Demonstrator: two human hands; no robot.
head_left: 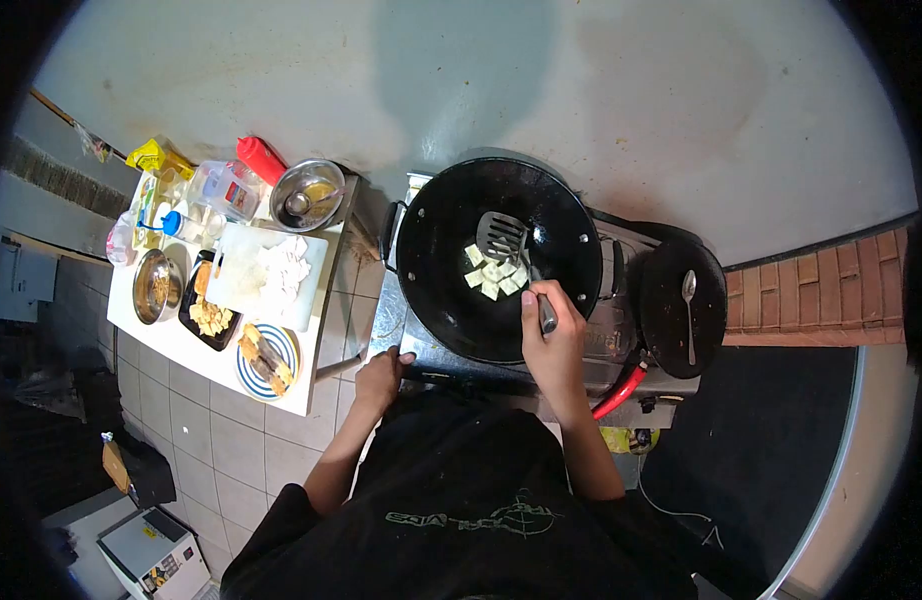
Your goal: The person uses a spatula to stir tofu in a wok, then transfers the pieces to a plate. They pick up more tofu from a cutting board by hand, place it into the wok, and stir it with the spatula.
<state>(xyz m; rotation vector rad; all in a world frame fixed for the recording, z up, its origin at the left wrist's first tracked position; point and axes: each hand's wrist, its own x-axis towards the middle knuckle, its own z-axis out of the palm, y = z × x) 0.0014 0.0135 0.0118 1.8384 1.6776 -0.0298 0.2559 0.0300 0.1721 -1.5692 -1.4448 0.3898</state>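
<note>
A slotted spatula [502, 237] is held in my right hand [555, 328], its fingers closed round the handle. The blade rests inside a large black wok [436, 310] on the gas stove [389, 325]. Under and beside the blade lie several pale white cubes [493, 280], bunched near the wok's middle. My left hand [381, 378] is at the stove's front left corner, fingers curled and thumb pointing right. What its fingers close on is hidden.
Right of the wok, a spoon [690, 300] lies on a round black pan [661, 325]; a red hose [621, 392] runs below. The left table [299, 398] bears a cutting board [236, 285], a steel bowl [281, 205], a striped plate [293, 345] and a red bottle [261, 158].
</note>
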